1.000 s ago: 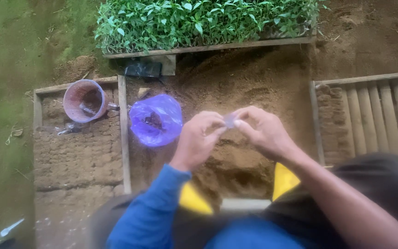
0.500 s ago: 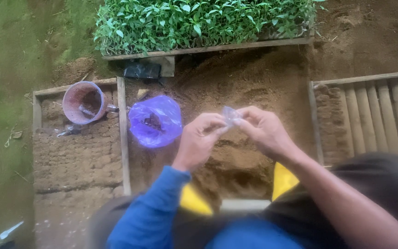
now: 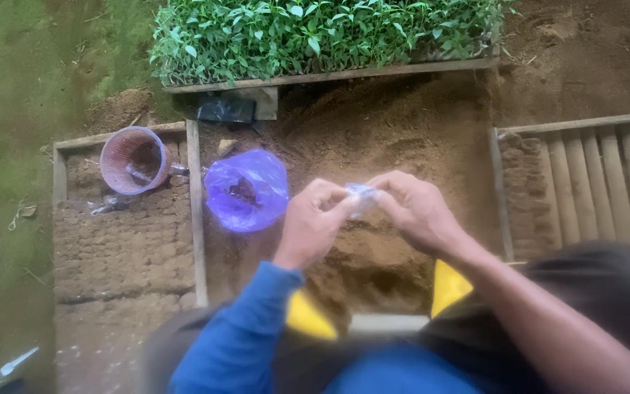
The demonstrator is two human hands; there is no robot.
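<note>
My left hand (image 3: 313,222) and my right hand (image 3: 415,210) meet above a heap of loose brown soil (image 3: 380,138). Both pinch a small clear plastic bag (image 3: 362,198) between their fingertips. The bag is mostly hidden by the fingers. A blue plastic bag (image 3: 247,190) with dark soil inside lies open on the ground just left of my left hand. My left arm wears a blue sleeve; my right forearm is bare.
A pink perforated basket (image 3: 134,159) lies in a wooden frame (image 3: 192,211) filled with rows of soil-packed bags. A tray of green seedlings (image 3: 322,33) stands behind the heap. Wooden slats (image 3: 599,182) lie at right. Grass borders the left side.
My hands have shifted very slightly while working the small clear bag between the fingertips. Everything else stays as it was.
</note>
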